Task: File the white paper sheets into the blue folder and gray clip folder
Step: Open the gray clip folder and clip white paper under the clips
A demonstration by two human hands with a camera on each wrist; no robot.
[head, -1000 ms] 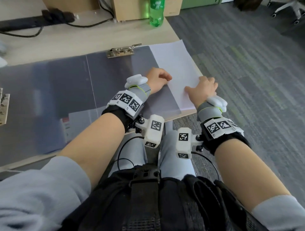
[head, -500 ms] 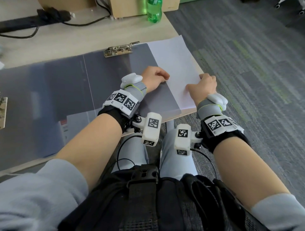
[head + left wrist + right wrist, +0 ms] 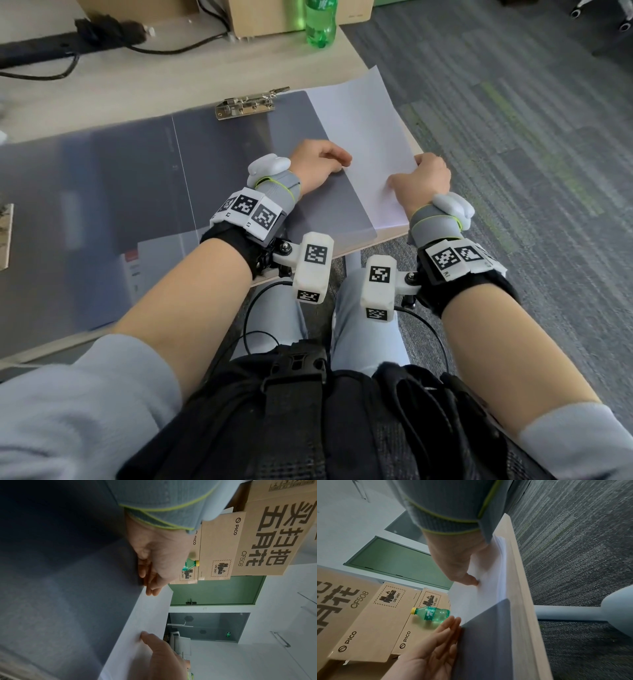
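The gray clip folder (image 3: 239,164) lies open on the desk, its metal clip (image 3: 248,102) at the far edge. A stack of white paper sheets (image 3: 363,123) lies along the folder's right side and reaches the desk's edge. My left hand (image 3: 329,159) rests on the folder's right panel, its straight fingers touching the paper's left edge (image 3: 142,622). My right hand (image 3: 418,171) grips the stack at its right edge, thumb (image 3: 471,581) pressed on top and fingers curled over the edge. I cannot pick out a blue folder for certain.
A green bottle (image 3: 320,24) and cardboard boxes (image 3: 267,17) stand at the back of the desk, beside a black cable (image 3: 171,49). Another metal clip (image 3: 5,233) shows at the far left. Right of the desk's edge is gray carpet (image 3: 513,137).
My right hand has shifted from the top of the sheets to their right edge and curled round it. The left hand has stayed on the folder.
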